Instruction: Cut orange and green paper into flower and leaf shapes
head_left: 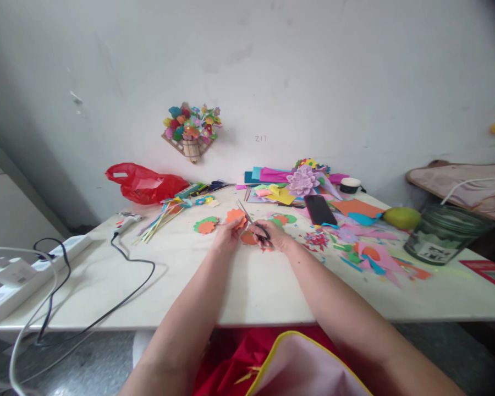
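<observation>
Over the middle of the white table my left hand (230, 231) pinches an orange scalloped flower cutout (234, 216). My right hand (271, 234) grips a pair of scissors (259, 231) with dark handles. Their blades point up and left beside the orange cutout; whether they touch it I cannot tell. On the table below, between the hands, lies another orange piece (248, 237). Orange and green scalloped cutouts (207, 225) rest left of my left hand. Behind my right hand are green and orange cutouts (284, 219).
Small red and blue scraps (315, 239) and larger colored offcuts (371, 256) lie to the right, near a phone (320, 210) and a glass jar (445, 236). At left are a glue gun (126, 221), its black cord, a power strip (37, 275) and a red bag (144, 184).
</observation>
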Tool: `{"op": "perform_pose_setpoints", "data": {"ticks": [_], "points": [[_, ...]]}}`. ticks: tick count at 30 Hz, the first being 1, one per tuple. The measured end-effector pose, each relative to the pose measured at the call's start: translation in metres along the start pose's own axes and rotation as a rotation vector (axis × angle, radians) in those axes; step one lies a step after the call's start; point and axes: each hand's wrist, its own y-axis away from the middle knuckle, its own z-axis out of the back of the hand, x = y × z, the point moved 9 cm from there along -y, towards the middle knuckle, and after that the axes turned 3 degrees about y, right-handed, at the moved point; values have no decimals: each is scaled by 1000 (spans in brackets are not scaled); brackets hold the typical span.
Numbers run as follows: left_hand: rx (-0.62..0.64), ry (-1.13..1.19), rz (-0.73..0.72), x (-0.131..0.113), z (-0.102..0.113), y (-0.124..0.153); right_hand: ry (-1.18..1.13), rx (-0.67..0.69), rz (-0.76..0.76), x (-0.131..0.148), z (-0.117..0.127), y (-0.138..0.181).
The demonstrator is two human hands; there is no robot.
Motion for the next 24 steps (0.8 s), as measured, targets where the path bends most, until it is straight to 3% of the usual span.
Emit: {"op": "perform_pose_setpoints", "data": {"ticks": [24], "points": [[26,-71,-18,2,-1,-2,35,-14,-33,4,-2,5]]}}
